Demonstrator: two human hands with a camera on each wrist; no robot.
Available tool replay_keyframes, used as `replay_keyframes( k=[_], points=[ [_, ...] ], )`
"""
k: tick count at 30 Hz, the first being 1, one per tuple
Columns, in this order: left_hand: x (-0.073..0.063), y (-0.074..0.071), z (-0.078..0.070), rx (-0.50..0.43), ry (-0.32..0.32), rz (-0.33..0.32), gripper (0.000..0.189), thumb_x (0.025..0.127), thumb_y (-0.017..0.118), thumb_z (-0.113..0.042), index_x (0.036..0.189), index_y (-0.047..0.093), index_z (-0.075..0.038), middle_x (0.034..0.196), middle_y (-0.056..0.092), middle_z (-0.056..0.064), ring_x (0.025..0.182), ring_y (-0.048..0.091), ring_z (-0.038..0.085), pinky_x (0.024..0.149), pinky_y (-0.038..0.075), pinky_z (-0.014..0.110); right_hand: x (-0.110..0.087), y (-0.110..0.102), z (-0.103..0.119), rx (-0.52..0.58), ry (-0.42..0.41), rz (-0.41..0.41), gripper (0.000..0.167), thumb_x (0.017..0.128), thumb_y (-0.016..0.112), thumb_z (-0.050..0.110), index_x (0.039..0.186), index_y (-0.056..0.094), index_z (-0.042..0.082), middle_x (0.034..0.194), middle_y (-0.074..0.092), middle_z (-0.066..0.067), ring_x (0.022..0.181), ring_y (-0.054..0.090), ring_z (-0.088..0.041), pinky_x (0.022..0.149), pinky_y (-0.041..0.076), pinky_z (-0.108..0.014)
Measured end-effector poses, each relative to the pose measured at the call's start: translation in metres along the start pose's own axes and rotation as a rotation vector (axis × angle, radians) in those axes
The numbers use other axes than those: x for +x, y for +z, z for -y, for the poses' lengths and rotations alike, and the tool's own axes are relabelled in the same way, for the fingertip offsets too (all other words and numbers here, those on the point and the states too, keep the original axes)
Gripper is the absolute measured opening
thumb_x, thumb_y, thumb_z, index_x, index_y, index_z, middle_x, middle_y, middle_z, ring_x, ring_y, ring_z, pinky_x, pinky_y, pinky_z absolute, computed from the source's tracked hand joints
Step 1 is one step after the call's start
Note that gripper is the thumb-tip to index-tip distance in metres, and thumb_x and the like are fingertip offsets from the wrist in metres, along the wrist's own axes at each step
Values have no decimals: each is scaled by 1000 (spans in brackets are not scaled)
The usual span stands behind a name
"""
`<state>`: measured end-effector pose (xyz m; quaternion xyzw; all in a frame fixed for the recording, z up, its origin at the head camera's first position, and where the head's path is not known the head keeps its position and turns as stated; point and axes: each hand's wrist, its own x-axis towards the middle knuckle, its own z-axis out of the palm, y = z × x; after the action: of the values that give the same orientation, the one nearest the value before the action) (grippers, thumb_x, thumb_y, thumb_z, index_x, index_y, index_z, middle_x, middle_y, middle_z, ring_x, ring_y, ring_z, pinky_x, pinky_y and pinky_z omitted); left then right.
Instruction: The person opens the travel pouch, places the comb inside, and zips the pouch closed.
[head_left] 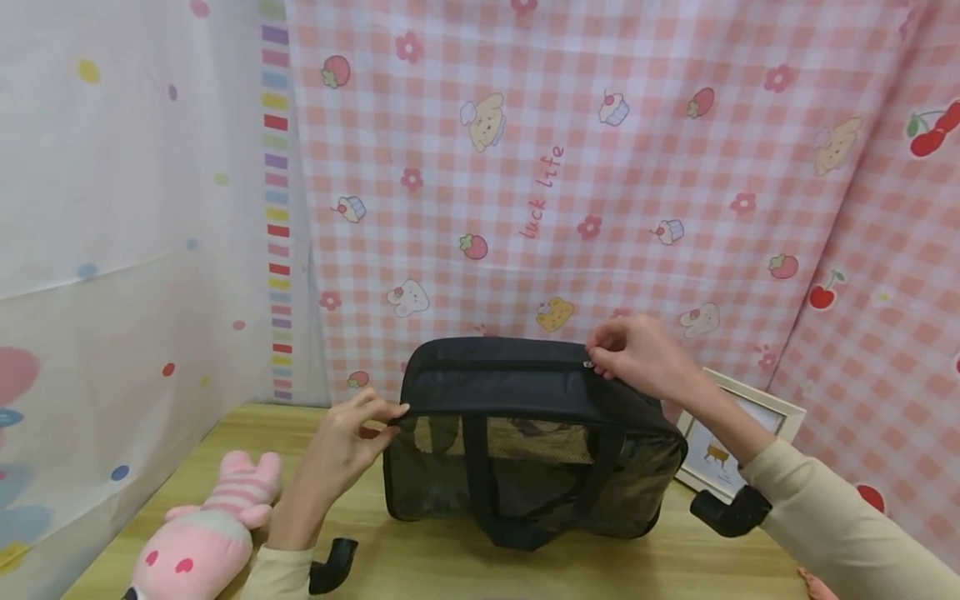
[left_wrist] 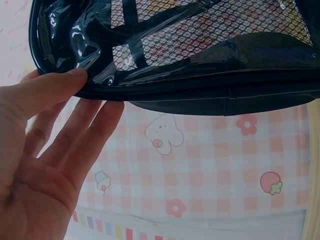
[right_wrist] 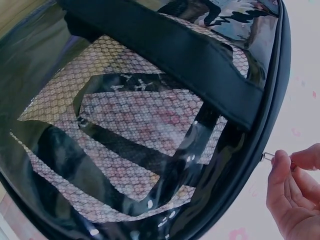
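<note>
A black bag (head_left: 525,392) with see-through sides, a mesh panel and a strap handle (head_left: 525,533) stands upright on the wooden table. My left hand (head_left: 356,433) pinches its upper left corner; in the left wrist view the thumb (left_wrist: 65,82) lies on the clear side and the fingers are behind the edge. At the top right, my right hand (head_left: 637,354) pinches the small metal zipper pull (head_left: 588,364). The right wrist view shows that pull (right_wrist: 267,156) between thumb and fingers. The zipper line runs along the bag's top.
A pink plush toy (head_left: 213,529) lies on the table (head_left: 420,567) at the left. Behind the bag on the right leans a framed picture (head_left: 720,450). A pink checked curtain (head_left: 525,192) hangs at the back. Black wrist mounts (head_left: 333,567) are worn on both forearms.
</note>
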<state>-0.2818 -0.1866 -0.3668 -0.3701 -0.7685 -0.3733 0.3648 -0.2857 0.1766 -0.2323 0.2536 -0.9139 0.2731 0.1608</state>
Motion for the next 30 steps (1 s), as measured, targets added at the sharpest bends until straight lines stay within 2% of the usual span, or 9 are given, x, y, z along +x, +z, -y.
replay_keyframes(
  k=[11, 30],
  points=[
    [2, 0, -4, -20, -15, 29, 38, 68, 75, 18, 100, 73, -3, 87, 59, 0, 79, 63, 18, 59, 57, 21, 5, 5, 9, 20, -20, 13, 12, 90, 60, 5, 89, 69, -2, 71, 67, -2, 59, 62, -14, 54, 54, -28],
    [0, -1, -2, -10, -23, 15, 38, 68, 76, 17, 99, 74, -4, 86, 59, -1, 78, 63, 17, 59, 56, 19, 9, 11, 15, 25, -1, 22, 14, 91, 59, 8, 90, 70, -1, 74, 68, -3, 61, 63, -14, 55, 54, -29]
  ],
)
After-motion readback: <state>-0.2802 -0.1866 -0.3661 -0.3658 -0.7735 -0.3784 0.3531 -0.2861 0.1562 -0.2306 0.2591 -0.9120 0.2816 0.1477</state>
